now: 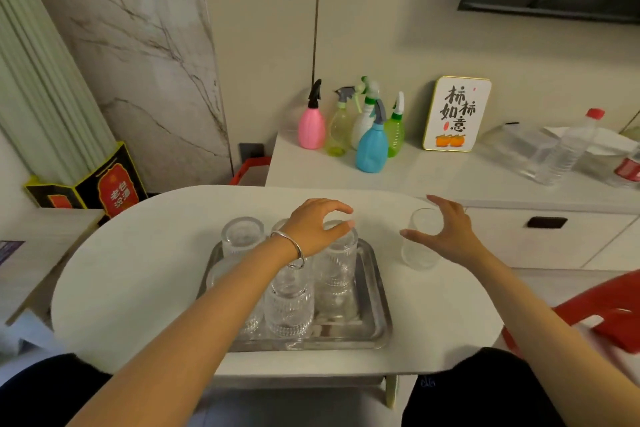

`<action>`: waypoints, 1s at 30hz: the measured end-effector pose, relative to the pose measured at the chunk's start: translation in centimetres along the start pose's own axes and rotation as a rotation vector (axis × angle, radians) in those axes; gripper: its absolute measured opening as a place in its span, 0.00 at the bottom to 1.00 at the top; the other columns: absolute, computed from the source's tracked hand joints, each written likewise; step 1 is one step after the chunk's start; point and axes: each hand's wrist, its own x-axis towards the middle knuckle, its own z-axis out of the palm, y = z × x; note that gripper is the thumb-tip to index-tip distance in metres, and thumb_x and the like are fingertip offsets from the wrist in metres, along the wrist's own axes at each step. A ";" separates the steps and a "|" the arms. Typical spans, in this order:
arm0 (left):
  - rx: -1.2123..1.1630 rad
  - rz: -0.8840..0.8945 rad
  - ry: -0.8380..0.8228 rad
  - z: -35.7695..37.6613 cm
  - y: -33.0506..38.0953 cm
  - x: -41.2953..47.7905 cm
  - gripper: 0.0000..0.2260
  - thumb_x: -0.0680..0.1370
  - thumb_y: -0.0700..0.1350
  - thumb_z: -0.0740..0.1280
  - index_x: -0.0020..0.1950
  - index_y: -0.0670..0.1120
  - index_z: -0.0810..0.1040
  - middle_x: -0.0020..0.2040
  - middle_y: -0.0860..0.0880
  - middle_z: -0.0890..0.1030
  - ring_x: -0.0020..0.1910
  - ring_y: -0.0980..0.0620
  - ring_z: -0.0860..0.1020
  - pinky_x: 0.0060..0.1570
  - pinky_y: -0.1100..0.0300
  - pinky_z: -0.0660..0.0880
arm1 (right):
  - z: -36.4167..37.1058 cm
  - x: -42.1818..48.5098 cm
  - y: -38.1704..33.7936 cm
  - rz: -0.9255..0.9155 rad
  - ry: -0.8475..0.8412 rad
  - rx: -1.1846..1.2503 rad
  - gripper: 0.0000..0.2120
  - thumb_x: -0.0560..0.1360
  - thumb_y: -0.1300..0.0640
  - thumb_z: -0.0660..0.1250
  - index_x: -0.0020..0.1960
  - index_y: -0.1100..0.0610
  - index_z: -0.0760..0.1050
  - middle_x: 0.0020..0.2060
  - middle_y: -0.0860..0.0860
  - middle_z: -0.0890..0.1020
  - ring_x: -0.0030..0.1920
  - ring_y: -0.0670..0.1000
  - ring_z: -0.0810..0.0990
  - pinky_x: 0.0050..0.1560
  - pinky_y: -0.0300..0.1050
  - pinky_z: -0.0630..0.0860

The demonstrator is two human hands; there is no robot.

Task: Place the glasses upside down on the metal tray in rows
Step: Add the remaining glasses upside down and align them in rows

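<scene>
A person's two bare arms reach over a white oval table (138, 274) toward a shiny rectangular metal tray (375, 291) that holds several clear, vertically ribbed glasses standing upside down in rows. The left hand (317, 225), with a silver bangle (291, 248) on its wrist, hovers just above the far right glass (336, 263) on the tray, fingers curled and spread, not clearly gripping it — whether the fingertips touch the base cannot be told. Another upturned glass (242, 236) stands at the tray's far left corner, and a near glass (289, 308) sits in the front row, partly hidden by the forearm. To the right of the tray, on the bare tabletop, one plain glass (420, 239) stands upright; the right hand (446, 232) is open around it, thumb and fingers apart, not closed. Behind, a white counter carries coloured spray bottles (372, 146) and a small white sign (457, 114) with black Chinese brush characters above orange fruit. A black and yellow box (116, 189) at left bears Chinese writing on a red label.
</scene>
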 end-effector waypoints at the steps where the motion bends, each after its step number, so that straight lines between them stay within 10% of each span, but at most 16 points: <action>1: -0.001 -0.004 -0.007 0.2 0.2 0.2 0.14 0.75 0.52 0.64 0.60 0.51 0.75 0.63 0.51 0.76 0.64 0.52 0.68 0.63 0.61 0.62 | 0.2 0.3 0.3 0.019 -0.020 -0.021 0.46 0.61 0.38 0.75 0.72 0.50 0.60 0.72 0.56 0.62 0.71 0.60 0.61 0.69 0.59 0.61; 9: 0.068 -0.015 -0.010 1.2 0.3 0.6 0.17 0.75 0.55 0.63 0.62 0.52 0.72 0.64 0.51 0.74 0.65 0.50 0.67 0.65 0.58 0.62 | 0.1 -0.7 0.1 0.004 0.062 0.028 0.36 0.62 0.44 0.78 0.65 0.50 0.68 0.60 0.56 0.75 0.52 0.54 0.76 0.51 0.49 0.73; 21: -0.589 -0.037 0.045 -0.7 5.3 0.1 0.21 0.73 0.55 0.65 0.62 0.46 0.72 0.59 0.47 0.79 0.58 0.55 0.77 0.60 0.59 0.72 | -2.9 -6.0 -9.3 -0.131 -0.091 1.164 0.27 0.63 0.51 0.72 0.59 0.50 0.68 0.57 0.55 0.78 0.50 0.50 0.81 0.49 0.48 0.79; 30: -0.756 0.039 0.095 -3.0 5.5 -1.3 0.29 0.66 0.51 0.72 0.65 0.45 0.71 0.57 0.52 0.79 0.53 0.63 0.78 0.49 0.69 0.74 | -1.6 -7.4 -9.7 -0.255 -0.373 0.852 0.24 0.69 0.52 0.72 0.62 0.50 0.70 0.50 0.44 0.84 0.52 0.44 0.82 0.47 0.35 0.77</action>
